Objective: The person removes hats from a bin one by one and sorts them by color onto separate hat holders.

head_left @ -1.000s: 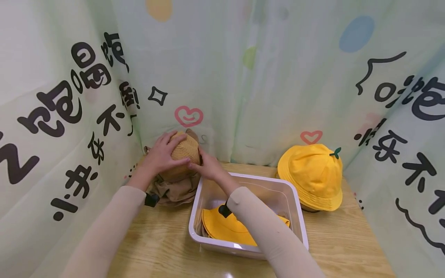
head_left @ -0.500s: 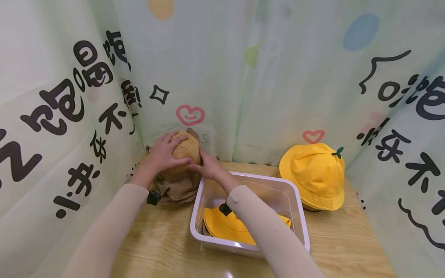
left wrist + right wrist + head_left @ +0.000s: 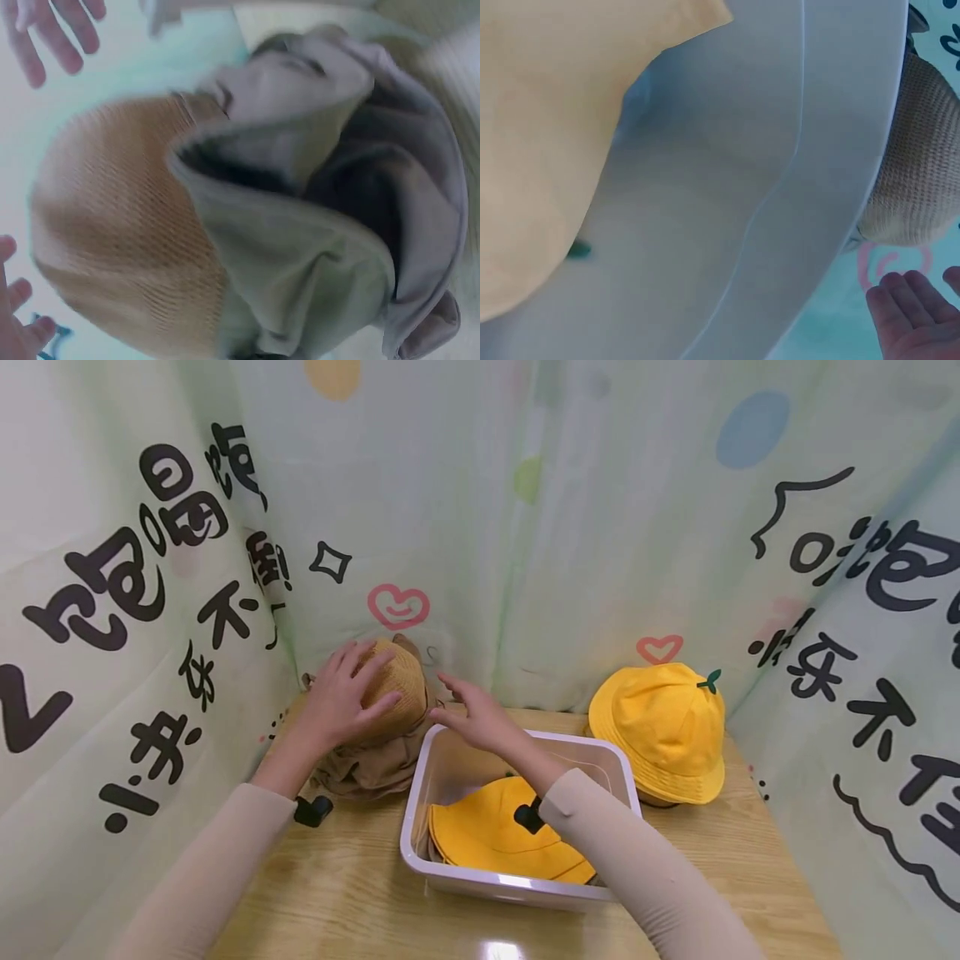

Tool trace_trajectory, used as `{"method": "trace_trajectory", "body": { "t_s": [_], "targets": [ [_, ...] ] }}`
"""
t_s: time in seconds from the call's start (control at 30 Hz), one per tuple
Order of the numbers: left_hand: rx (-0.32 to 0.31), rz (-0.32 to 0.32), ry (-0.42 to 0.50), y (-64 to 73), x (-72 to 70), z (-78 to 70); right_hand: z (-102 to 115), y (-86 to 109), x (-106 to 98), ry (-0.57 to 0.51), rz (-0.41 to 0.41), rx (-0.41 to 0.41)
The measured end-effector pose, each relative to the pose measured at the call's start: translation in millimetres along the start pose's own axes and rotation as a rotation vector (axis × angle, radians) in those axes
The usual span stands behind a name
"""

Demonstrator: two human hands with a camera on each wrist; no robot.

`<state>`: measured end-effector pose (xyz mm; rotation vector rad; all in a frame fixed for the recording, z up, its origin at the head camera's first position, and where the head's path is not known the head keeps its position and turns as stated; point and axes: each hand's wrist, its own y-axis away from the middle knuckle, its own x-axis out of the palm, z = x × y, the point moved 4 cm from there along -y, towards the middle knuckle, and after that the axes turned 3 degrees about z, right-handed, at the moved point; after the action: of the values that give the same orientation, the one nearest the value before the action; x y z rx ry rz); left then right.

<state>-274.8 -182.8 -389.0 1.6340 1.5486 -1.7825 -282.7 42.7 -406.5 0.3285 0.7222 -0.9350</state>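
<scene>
In the head view, a rounded tan woven crown (image 3: 407, 685) stands at the back left, with brown cloth folds (image 3: 371, 768) bunched beneath it. My left hand (image 3: 341, 693) lies over its left side, fingers spread and thumb toward the front. My right hand (image 3: 480, 718) is apart from it to the right, above the tub's back left, with its fingers loosely extended. The left wrist view shows the woven crown (image 3: 127, 232) close up and a brown-green cloth brim (image 3: 300, 247) flaring open. Fingertips show at that view's left edge. Neither hand grips anything.
A pale plastic tub (image 3: 517, 883) holding a yellow hat (image 3: 510, 835) sits on the wooden table (image 3: 322, 893). Another yellow hat (image 3: 660, 727) with a green sprout stands upright behind its right side. A printed curtain (image 3: 480, 527) encloses the back and sides.
My right hand has let go of the tan crown's side and drawn away right. My left hand's fingers have spread and loosened. The tan crown stays in place.
</scene>
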Motion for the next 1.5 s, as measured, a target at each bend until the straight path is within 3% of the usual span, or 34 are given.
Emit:
{"method": "trace_trajectory", "body": {
  "t_s": [0.13, 0.33, 0.57, 0.73, 1.0, 1.5],
  "targets": [
    [0.062, -0.031, 0.017, 9.9, -12.0, -22.1, 0.0, 16.1, -12.6, 0.004, -0.029, -0.037],
    [0.096, 0.008, 0.016, 27.7, -22.2, -53.7, -7.8, 36.0, -20.8, 0.004, -0.025, -0.049],
    [0.153, 0.029, -0.025, 46.8, -18.7, -81.1, -16.5, 56.7, -22.5, -0.044, 0.038, -0.007],
    [0.153, 0.062, -0.049, 59.2, -11.1, -97.3, -20.9, 73.7, -23.9, -0.031, 0.124, 0.023],
    [0.124, 0.131, -0.051, 76.9, 8.1, -110.6, -37.4, 96.2, -25.7, 0.011, 0.210, 0.125],
    [0.120, 0.176, -0.060, 101.6, 32.6, -118.8, -53.2, 113.0, -26.8, 0.103, 0.232, 0.103]
  ]
}}
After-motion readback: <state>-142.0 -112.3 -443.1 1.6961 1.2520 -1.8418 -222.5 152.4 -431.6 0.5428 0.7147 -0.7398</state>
